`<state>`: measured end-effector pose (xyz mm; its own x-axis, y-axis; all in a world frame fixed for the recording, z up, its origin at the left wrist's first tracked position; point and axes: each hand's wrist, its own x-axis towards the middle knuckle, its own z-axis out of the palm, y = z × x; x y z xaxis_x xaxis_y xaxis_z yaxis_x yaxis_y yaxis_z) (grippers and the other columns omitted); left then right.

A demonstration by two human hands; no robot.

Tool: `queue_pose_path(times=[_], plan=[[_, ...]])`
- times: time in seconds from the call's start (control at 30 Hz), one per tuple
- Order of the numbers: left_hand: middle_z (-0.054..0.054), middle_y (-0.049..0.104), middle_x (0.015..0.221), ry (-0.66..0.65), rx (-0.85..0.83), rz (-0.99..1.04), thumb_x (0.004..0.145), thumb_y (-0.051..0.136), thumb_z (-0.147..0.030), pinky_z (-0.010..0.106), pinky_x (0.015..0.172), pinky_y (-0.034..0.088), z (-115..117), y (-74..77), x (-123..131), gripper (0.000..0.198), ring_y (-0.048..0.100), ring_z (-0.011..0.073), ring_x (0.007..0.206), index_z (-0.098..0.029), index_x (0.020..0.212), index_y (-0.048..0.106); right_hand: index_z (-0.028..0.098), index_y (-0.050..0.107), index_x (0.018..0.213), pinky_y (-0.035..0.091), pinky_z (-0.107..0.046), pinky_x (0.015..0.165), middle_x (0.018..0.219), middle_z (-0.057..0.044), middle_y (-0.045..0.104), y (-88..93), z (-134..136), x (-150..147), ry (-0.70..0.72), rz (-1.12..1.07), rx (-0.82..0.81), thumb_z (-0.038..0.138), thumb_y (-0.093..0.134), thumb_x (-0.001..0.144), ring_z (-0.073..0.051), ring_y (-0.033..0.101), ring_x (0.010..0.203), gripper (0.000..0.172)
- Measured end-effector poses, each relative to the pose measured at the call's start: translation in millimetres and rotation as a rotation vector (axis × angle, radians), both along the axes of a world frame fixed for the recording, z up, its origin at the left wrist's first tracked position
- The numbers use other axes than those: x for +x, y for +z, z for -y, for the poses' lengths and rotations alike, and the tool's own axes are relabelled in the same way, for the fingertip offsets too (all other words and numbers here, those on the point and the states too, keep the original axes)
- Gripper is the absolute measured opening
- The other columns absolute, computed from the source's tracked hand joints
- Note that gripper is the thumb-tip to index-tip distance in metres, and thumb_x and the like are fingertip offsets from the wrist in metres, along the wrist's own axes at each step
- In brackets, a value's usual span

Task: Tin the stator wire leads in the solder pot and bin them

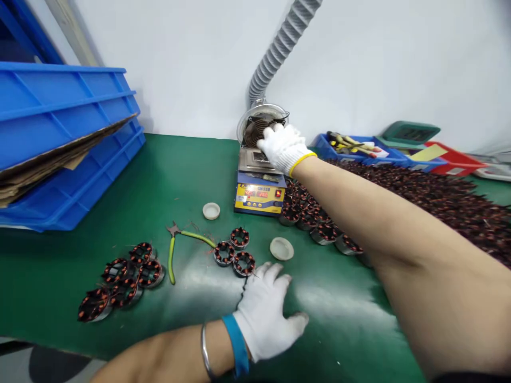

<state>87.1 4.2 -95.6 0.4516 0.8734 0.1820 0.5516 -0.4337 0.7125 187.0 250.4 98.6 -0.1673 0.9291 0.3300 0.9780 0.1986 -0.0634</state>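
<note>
My left hand [269, 314], in a white glove, lies over the green table with its fingers spread. Its fingertips are beside three wound motor stators [244, 264], ring-shaped with copper coils. My right hand [284, 147], also gloved, reaches over the metal top of a blue and yellow solder pot [259, 198] with a lit red display. Its fingers are bent together in front of a round fan guard [255, 132]; whatever they hold is hidden. Green-handled cutters [172, 255] lie spread left of the three stators. Two small white dishes [211, 211] stand near the pot.
More stators [149, 273] sit in a cluster at the left, and a large mass of them [423, 202] covers the right side. Blue crates [67, 106] with cardboard stand at the left. Tool bins [353, 148] line the back right. A grey hose [279, 50] rises behind the pot.
</note>
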Motion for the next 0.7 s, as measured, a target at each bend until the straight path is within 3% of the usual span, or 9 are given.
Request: queue_pose_path(times=[0.13,0.3,0.47,0.57,0.7], plan=[[0.018,0.058,0.141,-0.010,0.025,-0.002,0.078,0.070,-0.051,0.062,0.115,0.043,0.7,-3.1,1.3,0.060,0.049,0.0418,0.136,-0.018,0.127,0.063,-0.006,0.064,0.122,0.038,-0.049,0.105,0.138,-0.024,0.057,5.6,-4.4,8.2,-0.032,0.092,-0.061,0.023,0.043,0.095,-0.037,0.043,0.141,0.046],[0.016,0.059,0.140,-0.030,0.026,-0.024,0.077,0.071,-0.049,0.061,0.116,0.042,-0.3,-0.5,1.2,0.058,0.050,0.0407,0.135,-0.019,0.126,0.064,-0.015,0.064,0.115,0.046,-0.043,0.093,0.119,-0.026,0.066,22.1,-20.8,21.0,-0.155,0.065,-0.125,0.055,0.037,0.089,-0.038,0.059,0.123,0.079],[0.016,0.061,0.135,-0.031,0.038,-0.006,0.073,0.073,-0.046,0.059,0.116,0.041,-1.6,-0.1,1.4,0.055,0.054,0.0395,0.130,-0.018,0.120,0.066,-0.006,0.067,0.115,0.049,-0.044,0.098,0.122,-0.030,0.066,10.9,-28.5,16.1,-0.173,-0.026,-0.169,0.053,0.062,0.080,-0.037,0.063,0.122,0.069],[0.016,0.062,0.134,-0.033,0.058,-0.020,0.072,0.074,-0.045,0.061,0.114,0.043,-2.2,-1.5,1.9,0.056,0.055,0.0403,0.128,-0.018,0.120,0.066,-0.007,0.065,0.117,0.048,-0.043,0.097,0.123,-0.027,0.066,8.2,-23.3,12.9,-0.146,-0.041,-0.177,0.057,0.050,0.085,-0.037,0.061,0.124,0.073],[0.015,0.064,0.131,-0.029,0.081,-0.023,0.072,0.074,-0.046,0.060,0.113,0.044,-2.8,-2.6,1.8,0.055,0.057,0.0391,0.125,-0.018,0.118,0.066,-0.008,0.066,0.110,0.046,-0.037,0.091,0.113,-0.020,0.068,23.4,-6.1,21.4,-0.143,-0.106,-0.142,0.062,0.038,0.086,-0.033,0.063,0.119,0.080]])
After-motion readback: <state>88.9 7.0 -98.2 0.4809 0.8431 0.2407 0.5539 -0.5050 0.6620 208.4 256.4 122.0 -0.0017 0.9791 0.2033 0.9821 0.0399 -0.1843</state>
